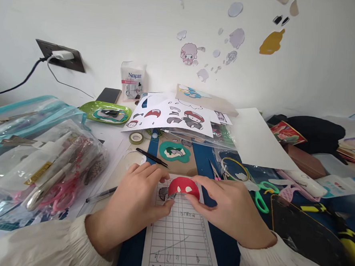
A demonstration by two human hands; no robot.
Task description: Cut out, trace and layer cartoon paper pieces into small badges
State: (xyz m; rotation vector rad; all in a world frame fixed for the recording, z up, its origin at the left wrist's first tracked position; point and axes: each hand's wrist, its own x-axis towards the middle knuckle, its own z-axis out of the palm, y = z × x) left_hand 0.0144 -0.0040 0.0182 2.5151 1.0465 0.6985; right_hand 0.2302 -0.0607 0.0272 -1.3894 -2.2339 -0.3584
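A red curved cut-out (pixel 180 184) with two pale oval spots lies over the upper part of a printed form with handwriting (pixel 177 233). My right hand (pixel 231 208) pinches the cut-out's right end between thumb and fingers. To its left, my left hand (pixel 137 204) is curved with thumb and index finger apart, around a small grey patterned piece (pixel 163 193) on the form. The left fingertips are near the grey piece and the red cut-out's left edge; whether they touch is unclear. Black tweezers (pixel 152 157) and a teal cut-out (pixel 174 151) lie beyond the hands.
Clear bags of tools (pixel 63 170) fill the left. Printed drawings (pixel 169 116), a green tray (pixel 85 110) and a tape roll (pixel 136 138) lie behind. Green-handled scissors (pixel 262 202) and yellow-black pliers (pixel 314 207) are at right; a pen (pixel 101 194) is beside my left wrist.
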